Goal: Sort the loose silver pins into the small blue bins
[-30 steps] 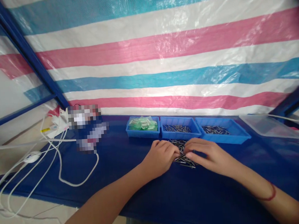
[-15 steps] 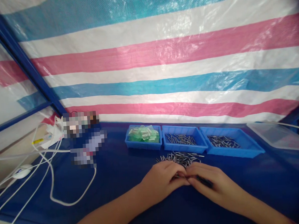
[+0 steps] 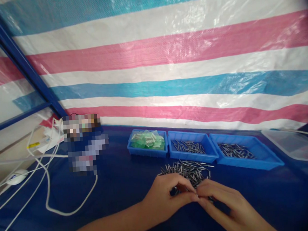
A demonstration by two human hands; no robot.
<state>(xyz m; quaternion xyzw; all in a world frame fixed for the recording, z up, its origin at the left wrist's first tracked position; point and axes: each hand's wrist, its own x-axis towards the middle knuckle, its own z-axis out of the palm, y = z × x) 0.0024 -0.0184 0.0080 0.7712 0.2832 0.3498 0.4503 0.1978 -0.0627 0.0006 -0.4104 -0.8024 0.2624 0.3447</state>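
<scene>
My left hand (image 3: 172, 193) and my right hand (image 3: 225, 202) meet fingertip to fingertip over the near side of a loose pile of thin dark metal pins (image 3: 191, 171). Both are closed in a pinch. A tiny pale glint shows where the fingertips touch, but the fingers cover whatever is held there. Behind the pile stand three blue bins: the left bin (image 3: 147, 152) holds small clear green plastic packets (image 3: 149, 139), while the middle bin (image 3: 196, 155) and the right bin (image 3: 267, 158) contain more metal pins.
White cables (image 3: 46, 183) loop over the left side of the blue table (image 3: 116, 181), near a white mouse-like object (image 3: 17, 177). Blurred-out items lie at the back left. A translucent plastic lid or tray (image 3: 293, 144) rests at far right. Striped sheeting (image 3: 165, 55) hangs behind.
Both hands have shifted slightly down and right in view, their fingertips still together. The dark piece seen in my right palm earlier is no longer visible there. The camera view has moved a little.
</scene>
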